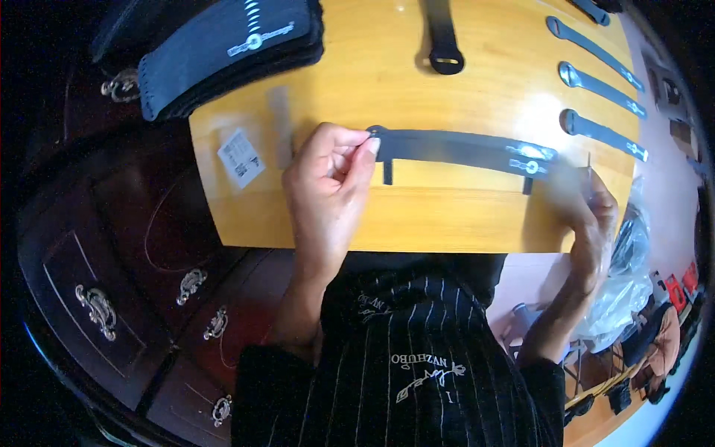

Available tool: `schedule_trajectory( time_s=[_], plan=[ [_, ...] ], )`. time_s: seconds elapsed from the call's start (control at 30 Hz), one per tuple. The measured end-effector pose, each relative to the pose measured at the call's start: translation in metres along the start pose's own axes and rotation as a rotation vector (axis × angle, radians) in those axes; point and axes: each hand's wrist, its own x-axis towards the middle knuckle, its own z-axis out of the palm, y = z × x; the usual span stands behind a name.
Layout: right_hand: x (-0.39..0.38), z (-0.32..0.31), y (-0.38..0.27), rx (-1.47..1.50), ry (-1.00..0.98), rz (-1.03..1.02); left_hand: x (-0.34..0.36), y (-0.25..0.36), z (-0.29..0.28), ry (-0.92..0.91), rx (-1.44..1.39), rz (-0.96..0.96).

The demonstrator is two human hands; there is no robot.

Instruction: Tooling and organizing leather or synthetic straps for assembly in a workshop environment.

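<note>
A long dark grey strap [454, 147] with pale markings near its right part lies horizontally over the wooden tabletop [454, 216]. My left hand [328, 186] pinches the strap's looped left end. At the right end is my right hand [585, 212], its fingertips smeared by motion, so its grip is unclear. Two short black strips, a left one [387, 173] and a right one [527, 186], stick out below the strap. A white printed label [240, 158] lies to the left of my left hand.
A stack of black fabric [208, 74] sits back left. A slotted strap [442, 41] lies at the back, several similar straps [603, 89] along the right. Dark wooden cabinetry [112, 357] fills the left; clear plastic wrapping [618, 290] and clutter are at the right.
</note>
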Motion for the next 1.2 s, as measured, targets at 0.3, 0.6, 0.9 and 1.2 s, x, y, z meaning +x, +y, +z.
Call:
schedule_trajectory(
  time_s=[0.3, 0.6, 0.9, 1.2],
  plan=[
    [0.001, 0.012, -0.009, -0.025, 0.021, 0.046, -0.002, 0.002, -0.004, 0.035, 0.051, -0.038],
    [0.005, 0.012, -0.003, -0.083, 0.075, -0.037, -0.001, 0.002, -0.001, 0.007, 0.101, -0.038],
    [0.007, 0.013, -0.004, -0.196, 0.088, -0.095, -0.001, 0.006, 0.0, 0.011, 0.137, -0.032],
    [0.009, 0.014, -0.005, -0.24, 0.083, -0.073, 0.0, 0.004, -0.002, -0.004, 0.12, -0.018]
  ],
)
